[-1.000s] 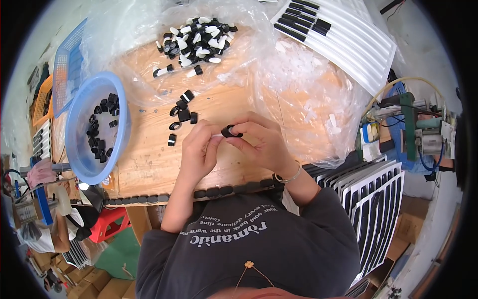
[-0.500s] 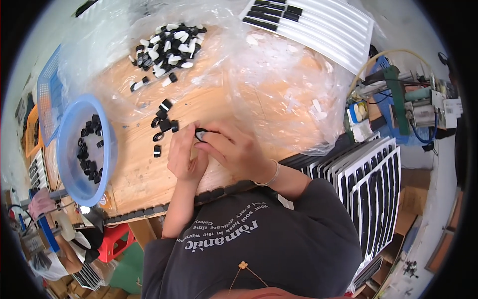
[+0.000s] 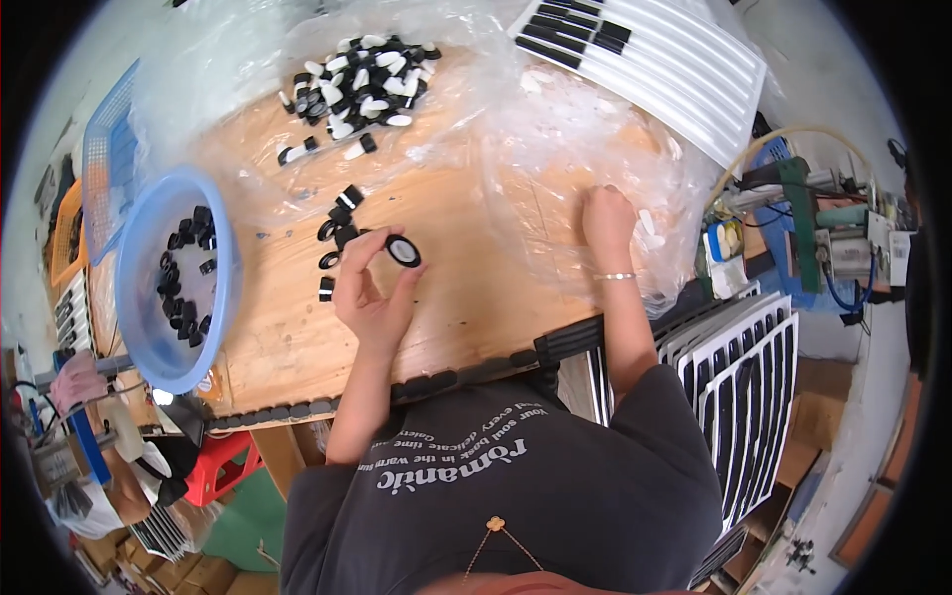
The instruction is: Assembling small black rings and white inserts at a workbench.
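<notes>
My left hand [image 3: 375, 297] pinches a round black ring piece [image 3: 403, 251] with a pale centre between thumb and fingertips, just above the wooden table. Several black ring pieces [image 3: 346, 235] lie beside that hand, some with a white strip. Far to the right, my right hand [image 3: 608, 216] is over the clear plastic film [image 3: 555, 188] with its fingers curled closed. Whether anything is inside them is hidden. Small white pieces [image 3: 650, 223] lie on the film next to it.
A pile of black and white pieces [image 3: 362, 84] sits on film at the back. The blue basin [image 3: 220, 288] at left holds several black pieces. A white ribbed tray [image 3: 684, 69] lies at the back right. Stacked trays [image 3: 744, 397] stand right of the table [image 3: 288, 347].
My right hand has left the ring piece and moved right, onto the plastic film. My left hand keeps hold of the ring piece, now with its round face turned into view.
</notes>
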`<state>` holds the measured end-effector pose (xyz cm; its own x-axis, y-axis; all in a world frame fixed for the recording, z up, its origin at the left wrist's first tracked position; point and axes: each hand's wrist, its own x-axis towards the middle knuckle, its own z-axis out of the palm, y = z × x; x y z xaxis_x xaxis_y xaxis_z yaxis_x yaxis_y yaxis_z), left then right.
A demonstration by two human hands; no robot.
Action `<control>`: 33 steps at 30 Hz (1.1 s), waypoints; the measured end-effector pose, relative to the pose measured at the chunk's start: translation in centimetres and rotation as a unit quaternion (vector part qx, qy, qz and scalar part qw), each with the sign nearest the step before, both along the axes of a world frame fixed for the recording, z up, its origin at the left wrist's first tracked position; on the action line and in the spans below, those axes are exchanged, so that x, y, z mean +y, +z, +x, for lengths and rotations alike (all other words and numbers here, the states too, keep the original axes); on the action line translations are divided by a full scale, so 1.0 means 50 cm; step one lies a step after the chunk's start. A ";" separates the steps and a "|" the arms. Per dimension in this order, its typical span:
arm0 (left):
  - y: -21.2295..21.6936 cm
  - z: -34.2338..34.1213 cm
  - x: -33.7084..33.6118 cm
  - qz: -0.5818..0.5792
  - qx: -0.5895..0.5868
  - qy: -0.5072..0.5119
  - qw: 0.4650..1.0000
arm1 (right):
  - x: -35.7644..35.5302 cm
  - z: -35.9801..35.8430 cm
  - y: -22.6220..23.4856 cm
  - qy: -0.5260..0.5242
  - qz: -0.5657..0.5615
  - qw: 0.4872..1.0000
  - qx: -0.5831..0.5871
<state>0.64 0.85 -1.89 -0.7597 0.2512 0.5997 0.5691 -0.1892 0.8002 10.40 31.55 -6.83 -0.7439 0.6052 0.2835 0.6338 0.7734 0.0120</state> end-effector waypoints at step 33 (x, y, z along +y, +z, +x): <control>0.052 0.011 -0.007 -0.071 0.124 0.002 0.990 | -0.282 -0.076 0.271 0.370 -0.628 0.674 0.115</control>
